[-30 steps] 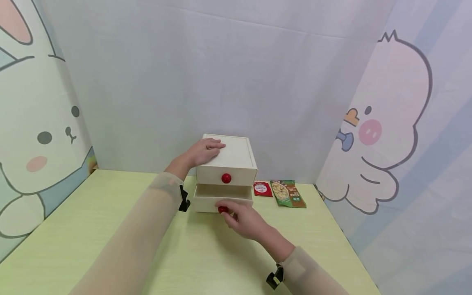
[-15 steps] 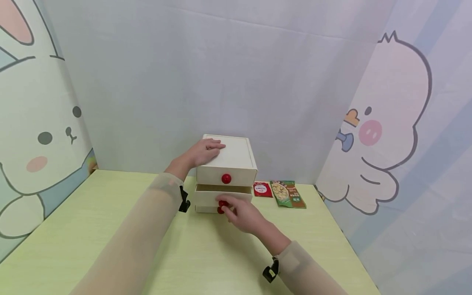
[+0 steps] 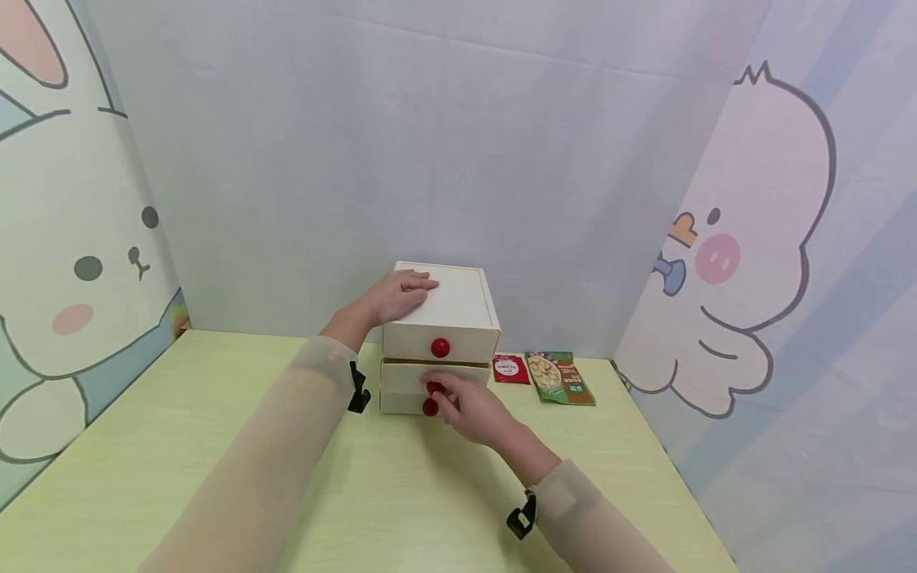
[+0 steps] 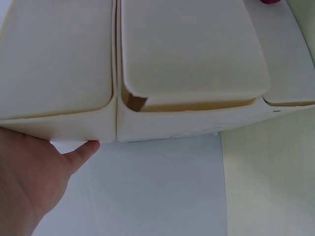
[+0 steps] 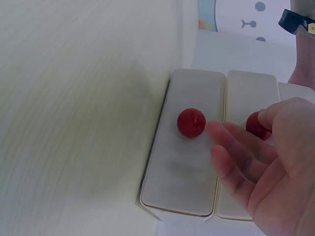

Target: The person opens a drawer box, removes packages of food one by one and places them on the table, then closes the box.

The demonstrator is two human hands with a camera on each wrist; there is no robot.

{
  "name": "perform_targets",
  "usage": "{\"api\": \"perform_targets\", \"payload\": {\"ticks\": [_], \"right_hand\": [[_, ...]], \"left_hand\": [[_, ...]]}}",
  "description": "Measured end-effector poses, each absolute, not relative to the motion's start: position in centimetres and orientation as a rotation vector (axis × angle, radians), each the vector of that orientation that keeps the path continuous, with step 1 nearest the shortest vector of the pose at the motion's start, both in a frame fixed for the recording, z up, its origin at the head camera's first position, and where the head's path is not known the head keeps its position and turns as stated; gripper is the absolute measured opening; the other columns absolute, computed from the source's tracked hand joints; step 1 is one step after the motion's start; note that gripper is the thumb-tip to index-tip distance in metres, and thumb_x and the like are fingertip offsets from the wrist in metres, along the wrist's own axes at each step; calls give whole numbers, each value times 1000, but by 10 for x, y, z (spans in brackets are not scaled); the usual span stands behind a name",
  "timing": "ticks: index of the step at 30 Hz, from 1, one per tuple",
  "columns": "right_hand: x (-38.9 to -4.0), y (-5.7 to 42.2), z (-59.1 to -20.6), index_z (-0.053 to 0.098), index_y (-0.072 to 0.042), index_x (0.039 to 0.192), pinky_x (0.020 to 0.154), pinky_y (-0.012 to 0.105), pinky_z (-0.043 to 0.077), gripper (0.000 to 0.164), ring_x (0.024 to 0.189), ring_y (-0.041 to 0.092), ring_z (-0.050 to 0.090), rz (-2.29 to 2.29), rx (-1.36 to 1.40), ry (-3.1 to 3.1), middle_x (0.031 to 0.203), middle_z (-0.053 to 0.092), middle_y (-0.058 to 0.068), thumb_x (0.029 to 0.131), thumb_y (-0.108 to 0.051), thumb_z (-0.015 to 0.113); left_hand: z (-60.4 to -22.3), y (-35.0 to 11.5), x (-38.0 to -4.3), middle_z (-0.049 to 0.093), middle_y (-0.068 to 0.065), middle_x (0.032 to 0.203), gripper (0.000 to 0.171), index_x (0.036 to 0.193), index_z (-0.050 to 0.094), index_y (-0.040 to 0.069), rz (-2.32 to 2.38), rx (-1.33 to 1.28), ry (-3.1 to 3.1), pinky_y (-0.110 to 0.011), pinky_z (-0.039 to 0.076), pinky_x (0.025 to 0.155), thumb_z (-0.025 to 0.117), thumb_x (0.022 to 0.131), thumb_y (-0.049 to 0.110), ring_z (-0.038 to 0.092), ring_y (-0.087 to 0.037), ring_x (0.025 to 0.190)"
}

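Observation:
A small white drawer cabinet (image 3: 458,294) with red round knobs stands at the back of the table. My left hand (image 3: 394,296) rests on its top near the left edge; in the left wrist view, its thumb lies along the cabinet's edge. My right hand (image 3: 473,406) holds the red knob (image 5: 258,126) of the middle drawer (image 3: 401,376), with the fingers around it partly hiding it. This drawer sticks out slightly, leaving a narrow gap in the left wrist view. Below it, the bottom drawer's knob (image 5: 191,123) sits uncovered beside my fingertips. The top drawer (image 3: 408,342) is flush.
Right of the cabinet, a small red packet (image 3: 510,368) and a green-brown food pouch (image 3: 560,377) lie on the pale green table (image 3: 215,446). A grey curtain (image 3: 301,159) hangs behind, with cartoon-printed panels (image 3: 752,183) at both sides.
The middle drawer has slid inward with my right hand on its knob, and its interior has gone from sight. The bottom drawer's knob has come into view. My left hand has stayed put.

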State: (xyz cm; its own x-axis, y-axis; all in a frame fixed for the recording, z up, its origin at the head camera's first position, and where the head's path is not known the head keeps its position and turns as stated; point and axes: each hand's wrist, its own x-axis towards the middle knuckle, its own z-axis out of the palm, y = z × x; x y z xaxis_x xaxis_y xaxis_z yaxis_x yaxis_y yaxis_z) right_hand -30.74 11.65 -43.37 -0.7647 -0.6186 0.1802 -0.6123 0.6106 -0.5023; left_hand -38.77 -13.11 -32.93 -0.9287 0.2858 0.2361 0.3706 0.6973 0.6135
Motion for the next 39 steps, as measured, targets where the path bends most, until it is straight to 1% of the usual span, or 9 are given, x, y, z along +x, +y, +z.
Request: {"api": "perform_targets", "payload": {"ticks": [11,19,24,31,35,39], "right_hand": [[-312,113,-431,68,-22,146,78,32,61,34,87,15,69,-835,-1074,2848,122,78,4,113,-22,62],[-314,111,-432,69,-22,144,74,30,59,32,80,11,69,-833,-1076,2856,117,78,3,113,-23,61],[-315,111,-434,69,-23,145,76,32,59,32,84,13,68,-816,-1085,2882,119,78,3,113,-23,62],[-314,111,-435,68,-23,145,85,37,61,33,93,17,68,-785,-1106,2900,125,78,3,113,-23,62],[-312,113,-432,68,-24,147,83,35,61,35,91,16,68,-748,-1126,2902,125,78,3,112,-21,64],[-311,115,-429,69,-24,148,75,27,58,38,84,13,65,-745,-1178,2870,120,78,2,110,-19,65]], "left_hand": [[-331,-132,-389,40,-8,178,52,160,59,18,-1015,-551,-2777,-59,18,138,41,114,31,24,-35,170],[-332,-132,-391,39,-9,178,51,160,59,18,-1039,-559,-2776,-59,19,138,42,114,31,23,-35,171],[-332,-133,-390,39,-9,178,50,160,60,18,-1054,-560,-2769,-60,18,138,43,114,31,23,-35,171],[-332,-134,-390,40,-9,178,51,160,60,18,-1041,-559,-2774,-60,20,138,42,114,32,24,-36,170],[-333,-134,-390,39,-10,178,51,160,59,18,-1028,-566,-2777,-60,19,138,42,114,32,24,-37,170],[-331,-134,-388,39,-10,178,51,160,60,18,-1038,-561,-2777,-60,19,138,42,114,31,23,-36,170]]}}
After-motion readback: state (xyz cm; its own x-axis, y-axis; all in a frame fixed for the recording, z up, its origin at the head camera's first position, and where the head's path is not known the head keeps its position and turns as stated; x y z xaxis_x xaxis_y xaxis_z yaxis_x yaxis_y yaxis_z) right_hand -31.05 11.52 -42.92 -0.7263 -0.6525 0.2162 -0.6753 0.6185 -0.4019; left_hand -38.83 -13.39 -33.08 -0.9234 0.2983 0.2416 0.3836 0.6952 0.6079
